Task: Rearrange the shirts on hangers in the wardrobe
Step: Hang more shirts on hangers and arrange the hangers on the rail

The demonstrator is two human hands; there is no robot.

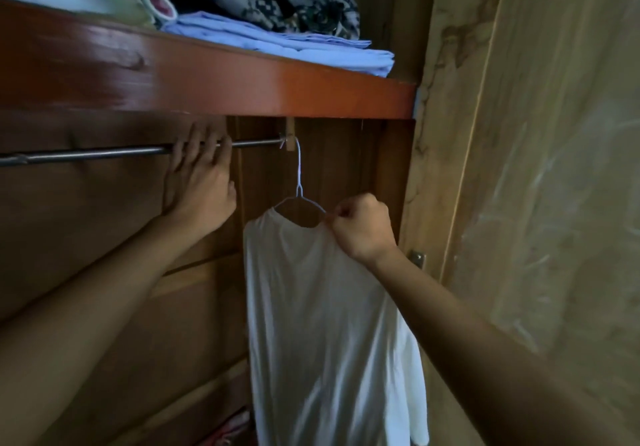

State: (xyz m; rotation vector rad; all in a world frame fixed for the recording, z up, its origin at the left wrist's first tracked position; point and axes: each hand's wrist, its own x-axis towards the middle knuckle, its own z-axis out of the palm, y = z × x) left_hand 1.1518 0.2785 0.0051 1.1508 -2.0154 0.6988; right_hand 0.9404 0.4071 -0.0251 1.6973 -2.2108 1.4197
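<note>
We noted the white shirt on its wire hanger at the rail's right end, right hand pinching the hanger shoulder to steady it, left hand resting straight-fingered on the rail, probably bracing.

Glossy wooden shelf, metal rail

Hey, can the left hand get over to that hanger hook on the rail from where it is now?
Probably yes. The left hand already rests on the rail, and the stretch of rail between it and the hanger hook looks bare, with no other hangers between. The right hand pinches the hanger lower down, clear of the hook.
</note>
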